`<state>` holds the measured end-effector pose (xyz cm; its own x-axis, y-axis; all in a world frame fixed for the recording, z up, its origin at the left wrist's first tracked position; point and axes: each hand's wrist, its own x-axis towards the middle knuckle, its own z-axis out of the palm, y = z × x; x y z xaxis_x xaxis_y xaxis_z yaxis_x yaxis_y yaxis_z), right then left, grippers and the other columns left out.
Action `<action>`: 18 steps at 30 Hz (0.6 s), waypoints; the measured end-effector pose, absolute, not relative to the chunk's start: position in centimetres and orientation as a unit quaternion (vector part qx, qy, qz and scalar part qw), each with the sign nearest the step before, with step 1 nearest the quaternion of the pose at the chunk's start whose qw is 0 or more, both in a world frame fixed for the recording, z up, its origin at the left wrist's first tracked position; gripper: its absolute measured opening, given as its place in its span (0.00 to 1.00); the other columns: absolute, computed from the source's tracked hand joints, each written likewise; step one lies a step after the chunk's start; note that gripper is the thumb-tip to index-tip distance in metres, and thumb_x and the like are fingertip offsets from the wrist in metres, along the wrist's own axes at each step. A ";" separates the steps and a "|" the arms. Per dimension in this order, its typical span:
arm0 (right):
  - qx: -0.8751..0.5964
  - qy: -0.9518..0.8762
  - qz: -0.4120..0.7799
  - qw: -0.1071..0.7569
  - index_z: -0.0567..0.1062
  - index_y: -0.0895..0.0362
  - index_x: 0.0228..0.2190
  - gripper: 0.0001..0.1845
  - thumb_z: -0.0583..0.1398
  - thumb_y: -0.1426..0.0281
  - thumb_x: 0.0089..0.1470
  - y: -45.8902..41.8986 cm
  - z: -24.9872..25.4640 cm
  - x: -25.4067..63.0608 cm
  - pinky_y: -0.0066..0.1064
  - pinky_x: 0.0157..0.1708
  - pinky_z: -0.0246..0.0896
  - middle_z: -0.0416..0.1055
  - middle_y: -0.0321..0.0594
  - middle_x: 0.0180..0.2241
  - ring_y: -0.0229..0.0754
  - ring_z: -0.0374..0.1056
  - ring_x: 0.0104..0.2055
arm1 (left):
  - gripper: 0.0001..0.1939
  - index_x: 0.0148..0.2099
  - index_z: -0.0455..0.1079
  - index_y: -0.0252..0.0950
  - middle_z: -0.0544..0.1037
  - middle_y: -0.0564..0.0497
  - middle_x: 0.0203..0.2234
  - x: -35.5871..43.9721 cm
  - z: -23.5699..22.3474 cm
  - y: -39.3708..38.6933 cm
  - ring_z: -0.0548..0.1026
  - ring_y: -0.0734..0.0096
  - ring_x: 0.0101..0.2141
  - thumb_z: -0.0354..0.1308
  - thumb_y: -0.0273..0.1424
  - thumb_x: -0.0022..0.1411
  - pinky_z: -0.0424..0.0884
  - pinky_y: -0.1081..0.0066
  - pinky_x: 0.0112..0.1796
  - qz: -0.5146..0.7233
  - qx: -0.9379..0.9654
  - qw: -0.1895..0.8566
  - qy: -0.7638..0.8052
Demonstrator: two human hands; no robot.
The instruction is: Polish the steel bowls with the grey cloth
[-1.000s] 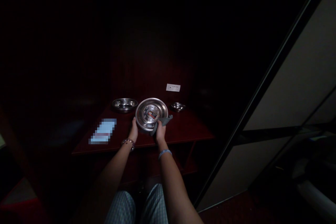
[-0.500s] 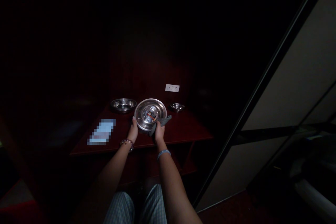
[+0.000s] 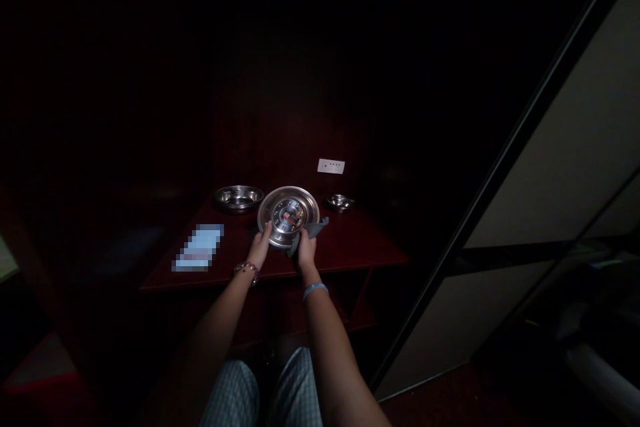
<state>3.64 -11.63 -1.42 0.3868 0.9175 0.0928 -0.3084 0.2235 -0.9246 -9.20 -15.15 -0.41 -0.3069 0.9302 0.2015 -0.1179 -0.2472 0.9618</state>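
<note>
A shiny steel bowl (image 3: 286, 205) with a label in its middle is held up over the desk, its inside tilted toward me. My left hand (image 3: 259, 248) grips its lower left rim, thumb on the inside and fingers hidden behind. At the lower right rim, my right hand (image 3: 306, 250) is closed on a grey cloth (image 3: 316, 228), which lies against the bowl's edge. Another steel bowl (image 3: 239, 200) stands on the desk behind and to the left. A smaller steel bowl (image 3: 341, 203) sits to the right.
The dark red desk (image 3: 365, 247) has a front edge just above my knees. A blurred-out bright flat object (image 3: 200, 247) lies on its left part. On the back wall is a white socket plate (image 3: 331, 166). A pale panel (image 3: 540, 167) with a dark frame rises at the right.
My left thumb has moved further in over the bowl's rim, and the bowl has turned slightly. The cloth stays in my right hand. The view has shifted a little.
</note>
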 end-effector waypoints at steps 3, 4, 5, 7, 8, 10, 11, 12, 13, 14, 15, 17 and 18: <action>-0.451 -0.334 0.442 0.700 0.82 0.57 0.30 0.09 0.64 0.65 0.49 -11.7 -1.4 3.7 0.29 0.38 0.68 0.84 0.39 0.32 0.47 0.78 0.39 | 0.20 0.46 0.81 0.31 0.86 0.36 0.47 -9.1 -0.2 -15.2 0.79 0.45 0.59 0.68 0.43 0.61 0.68 0.53 0.63 0.659 0.415 0.398 0.485; -0.453 -0.333 0.442 0.699 0.82 0.57 0.30 0.09 0.65 0.65 0.49 -11.7 -1.4 3.7 0.29 0.38 0.68 0.84 0.39 0.32 0.47 0.78 0.39 | 0.18 0.45 0.81 0.31 0.86 0.37 0.47 -9.1 -0.2 -15.2 0.79 0.45 0.58 0.69 0.41 0.60 0.69 0.52 0.63 0.660 0.413 0.395 0.487; -0.455 -0.334 0.441 0.698 0.82 0.57 0.30 0.09 0.65 0.65 0.49 -11.6 -1.4 3.7 0.29 0.38 0.68 0.84 0.39 0.32 0.47 0.78 0.39 | 0.17 0.45 0.81 0.31 0.87 0.37 0.47 -9.1 -0.2 -15.2 0.80 0.45 0.58 0.70 0.39 0.59 0.69 0.52 0.63 0.662 0.413 0.392 0.487; -0.455 -0.336 0.441 0.697 0.82 0.57 0.30 0.09 0.65 0.65 0.49 -11.5 -1.5 3.7 0.29 0.39 0.68 0.84 0.39 0.32 0.46 0.78 0.39 | 0.16 0.44 0.81 0.31 0.87 0.38 0.46 -9.1 -0.3 -15.1 0.80 0.46 0.57 0.71 0.38 0.57 0.69 0.52 0.63 0.663 0.414 0.390 0.486; -0.453 -0.336 0.442 0.698 0.82 0.57 0.30 0.09 0.64 0.65 0.49 -11.5 -1.5 3.7 0.29 0.39 0.68 0.84 0.39 0.32 0.46 0.78 0.39 | 0.16 0.44 0.81 0.32 0.87 0.38 0.46 -9.1 -0.4 -15.1 0.81 0.46 0.56 0.72 0.37 0.56 0.69 0.52 0.63 0.663 0.415 0.391 0.485; -0.446 -0.336 0.443 0.701 0.82 0.58 0.31 0.10 0.64 0.65 0.49 -11.4 -1.6 3.7 0.29 0.40 0.68 0.84 0.39 0.33 0.46 0.78 0.39 | 0.17 0.44 0.81 0.33 0.87 0.39 0.46 -9.2 -0.6 -14.9 0.81 0.47 0.56 0.74 0.36 0.54 0.69 0.52 0.63 0.664 0.417 0.395 0.479; -0.443 -0.336 0.443 0.703 0.82 0.58 0.31 0.10 0.64 0.65 0.49 -11.4 -1.6 3.7 0.29 0.40 0.68 0.84 0.39 0.33 0.46 0.78 0.39 | 0.18 0.44 0.81 0.33 0.87 0.39 0.46 -9.2 -0.7 -14.9 0.81 0.47 0.57 0.74 0.36 0.53 0.69 0.52 0.63 0.664 0.417 0.397 0.476; -0.441 -0.337 0.443 0.704 0.82 0.58 0.31 0.10 0.64 0.65 0.49 -11.4 -1.6 3.7 0.29 0.39 0.68 0.84 0.39 0.33 0.46 0.78 0.39 | 0.19 0.45 0.81 0.33 0.87 0.39 0.46 -9.2 -0.8 -14.8 0.80 0.47 0.57 0.75 0.35 0.53 0.69 0.51 0.63 0.666 0.417 0.397 0.474; -0.439 -0.338 0.443 0.704 0.82 0.58 0.31 0.10 0.64 0.65 0.49 -11.4 -1.6 3.7 0.29 0.39 0.68 0.84 0.39 0.32 0.46 0.78 0.39 | 0.19 0.45 0.81 0.32 0.87 0.38 0.46 -9.2 -0.9 -14.8 0.80 0.47 0.57 0.75 0.35 0.52 0.69 0.51 0.64 0.666 0.416 0.397 0.475; -0.437 -0.340 0.444 0.705 0.82 0.58 0.31 0.10 0.64 0.65 0.49 -11.4 -1.6 3.7 0.29 0.39 0.68 0.84 0.39 0.32 0.45 0.78 0.38 | 0.20 0.46 0.81 0.32 0.87 0.38 0.46 -9.2 -0.9 -14.7 0.80 0.46 0.58 0.76 0.34 0.52 0.69 0.51 0.64 0.666 0.414 0.395 0.478; -0.436 -0.341 0.444 0.705 0.81 0.58 0.31 0.10 0.64 0.65 0.49 -11.4 -1.6 3.7 0.29 0.38 0.68 0.84 0.39 0.31 0.45 0.77 0.37 | 0.19 0.45 0.81 0.32 0.87 0.37 0.46 -9.2 -1.0 -14.7 0.80 0.46 0.58 0.76 0.33 0.51 0.69 0.51 0.64 0.665 0.412 0.394 0.482; -0.438 -0.343 0.442 0.704 0.81 0.58 0.31 0.10 0.63 0.66 0.49 -11.4 -1.6 3.7 0.29 0.38 0.68 0.83 0.39 0.31 0.45 0.77 0.36 | 0.19 0.45 0.80 0.32 0.87 0.38 0.46 -9.2 -1.0 -14.7 0.80 0.46 0.57 0.75 0.32 0.51 0.69 0.52 0.64 0.661 0.413 0.393 0.488; -0.441 -0.346 0.439 0.703 0.81 0.58 0.31 0.10 0.63 0.66 0.49 -11.4 -1.6 3.7 0.29 0.38 0.68 0.83 0.38 0.31 0.45 0.77 0.36 | 0.18 0.45 0.80 0.32 0.87 0.38 0.46 -9.3 -0.9 -14.7 0.80 0.47 0.57 0.75 0.32 0.52 0.69 0.52 0.63 0.659 0.415 0.392 0.490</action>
<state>3.73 -11.38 -1.65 0.3760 0.9213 0.0990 -0.3122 0.2266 -0.9226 -9.25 -14.70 -0.95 -0.3487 0.9229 0.1630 -0.1110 -0.2133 0.9707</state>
